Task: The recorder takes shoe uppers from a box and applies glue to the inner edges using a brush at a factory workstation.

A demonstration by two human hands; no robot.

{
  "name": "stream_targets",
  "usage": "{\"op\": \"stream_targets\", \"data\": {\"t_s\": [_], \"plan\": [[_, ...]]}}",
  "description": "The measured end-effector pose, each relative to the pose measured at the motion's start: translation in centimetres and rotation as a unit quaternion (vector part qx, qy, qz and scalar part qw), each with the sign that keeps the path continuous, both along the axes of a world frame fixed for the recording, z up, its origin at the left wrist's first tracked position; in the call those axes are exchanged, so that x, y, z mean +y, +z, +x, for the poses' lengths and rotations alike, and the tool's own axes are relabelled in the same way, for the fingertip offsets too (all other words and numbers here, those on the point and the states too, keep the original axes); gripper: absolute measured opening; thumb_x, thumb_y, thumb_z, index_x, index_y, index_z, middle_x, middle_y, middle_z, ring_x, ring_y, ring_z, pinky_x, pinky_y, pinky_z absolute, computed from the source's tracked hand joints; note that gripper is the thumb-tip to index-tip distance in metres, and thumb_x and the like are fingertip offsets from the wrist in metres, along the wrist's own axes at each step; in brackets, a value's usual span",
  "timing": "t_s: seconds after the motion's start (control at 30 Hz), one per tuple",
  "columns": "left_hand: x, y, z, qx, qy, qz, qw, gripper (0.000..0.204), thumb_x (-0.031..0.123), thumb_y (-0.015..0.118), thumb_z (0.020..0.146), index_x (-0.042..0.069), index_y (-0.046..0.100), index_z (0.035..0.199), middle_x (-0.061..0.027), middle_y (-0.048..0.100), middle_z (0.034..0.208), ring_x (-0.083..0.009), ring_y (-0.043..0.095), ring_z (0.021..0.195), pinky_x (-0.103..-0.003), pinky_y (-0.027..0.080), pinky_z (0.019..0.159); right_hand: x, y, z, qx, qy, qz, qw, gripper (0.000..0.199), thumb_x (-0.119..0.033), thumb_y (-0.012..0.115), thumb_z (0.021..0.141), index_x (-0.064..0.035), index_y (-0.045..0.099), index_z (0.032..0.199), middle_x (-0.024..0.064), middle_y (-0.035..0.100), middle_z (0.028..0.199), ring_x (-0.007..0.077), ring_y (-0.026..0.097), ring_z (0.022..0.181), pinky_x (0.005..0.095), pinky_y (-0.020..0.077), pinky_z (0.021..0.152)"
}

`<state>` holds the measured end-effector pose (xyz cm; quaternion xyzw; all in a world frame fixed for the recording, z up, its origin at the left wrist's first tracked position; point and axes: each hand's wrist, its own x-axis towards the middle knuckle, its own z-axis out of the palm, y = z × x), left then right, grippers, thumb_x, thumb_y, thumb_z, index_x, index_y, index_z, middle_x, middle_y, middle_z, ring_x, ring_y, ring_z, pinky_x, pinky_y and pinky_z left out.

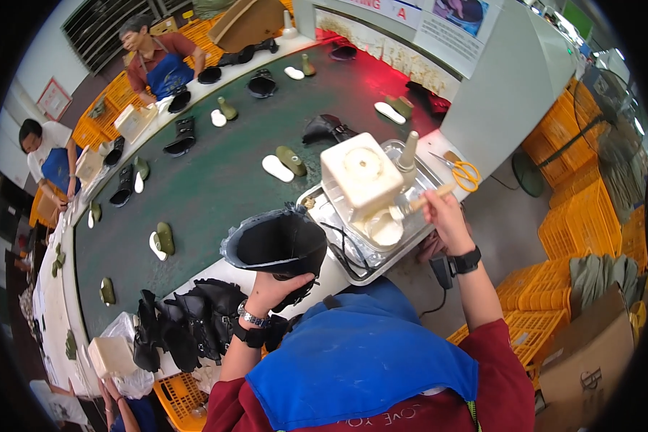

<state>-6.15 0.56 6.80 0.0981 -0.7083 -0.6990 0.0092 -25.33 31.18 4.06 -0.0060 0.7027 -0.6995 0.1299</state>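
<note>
1. The left hand [270, 288] has its grip closed on a black boot upper [277, 248], held from underneath with the thumb over its lower edge. The boot sits just in front of the person's chest, at the near edge of the table [216, 180], its open top turned up and away toward the green belt.

2. The right hand [439, 209] is closed round the wooden handle of a brush [421, 200]. The bristle end points left into the round white glue pot [383, 229].

3. That pot stands in a metal tray [417, 162] together with a square cream container [360, 173]. A pale bottle [409, 151] stands at the tray's far side, and yellow-handled scissors [464, 173] lie just beyond on the pale top.

4. Judged from this, the step in hand is loading the brush with adhesive, with the boot held ready and not yet touched by the bristles.

5. The next move would call for bringing brush and boot together. The left hand has to tilt the upper so the surface to be coated faces the brush, and the brush should carry no drip across the gap.

6. More black boot uppers [187, 324] are heaped to the left of the held one. Soles and green lasts [291, 160] are spaced along the belt, and other people work at its far side.
</note>
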Motion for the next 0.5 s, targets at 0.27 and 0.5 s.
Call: {"op": "stream_targets", "data": {"t_s": [0.27,0.5], "plan": [[2.6,0.7,-0.7,-0.009,-0.073,-0.07,0.995,0.057,0.012,0.08,0.063,-0.003,0.052,0.11,-0.0072,0.058,0.104,-0.0146,0.053,0.094,-0.028,0.045,0.083,-7.7,9.4,3.5,0.145,0.143,-0.148,0.968,0.015,-0.015,0.055,0.087,0.0001,0.06,0.089,0.0014,0.057,0.067,0.006,0.052,0.059,0.0179,0.0414,0.055],[2.9,1.7,-0.9,-0.008,-0.068,-0.157,0.985,0.052,0.014,0.077,0.066,0.0,0.053,0.11,-0.0076,0.059,0.103,-0.0159,0.056,0.091,-0.029,0.046,0.081,-9.6,8.9,4.9,0.418,0.207,0.034,0.884,0.009,-0.009,0.063,0.079,-0.0004,0.061,0.081,0.0083,0.058,0.062,0.0121,0.053,0.05,0.0256,0.041,0.047]]}}
